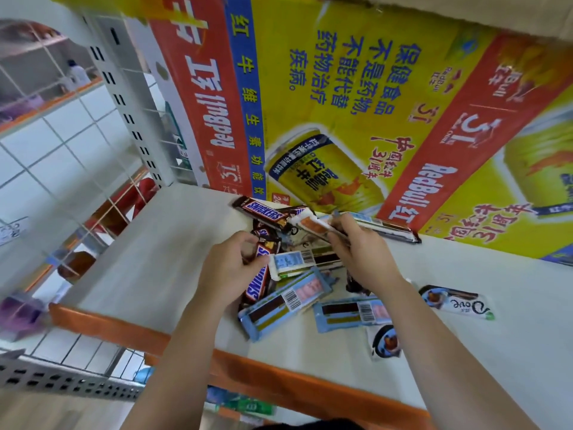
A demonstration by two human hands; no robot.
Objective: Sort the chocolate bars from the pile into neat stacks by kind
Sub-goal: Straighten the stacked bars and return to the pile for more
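Heaped in a pile (pixel 279 301) on the shelf (pixel 148 252), two strays (pixel 454 301) at 4 o'clock. Pinched in the left hand (pixel 229 268), a brown bar (pixel 257 283) at the pile's 9 o'clock; gripped in the right hand (pixel 359 249), a pale bar (pixel 310 225) at 12. Probably light, stiff yet snappable, slick in foil: best taken across the middle, not by crimped ends.

Both bare forearms reach forward from the lower edge of the view, side by side and apart. The left hand (pixel 231 268) is turned palm inward, its fingers (pixel 245 240) curled and the thumb pinching a brown bar (pixel 257 285). The right hand (pixel 362 252), slightly farther forward, grips a white-and-orange bar (pixel 313 226) between thumb and curled fingers.
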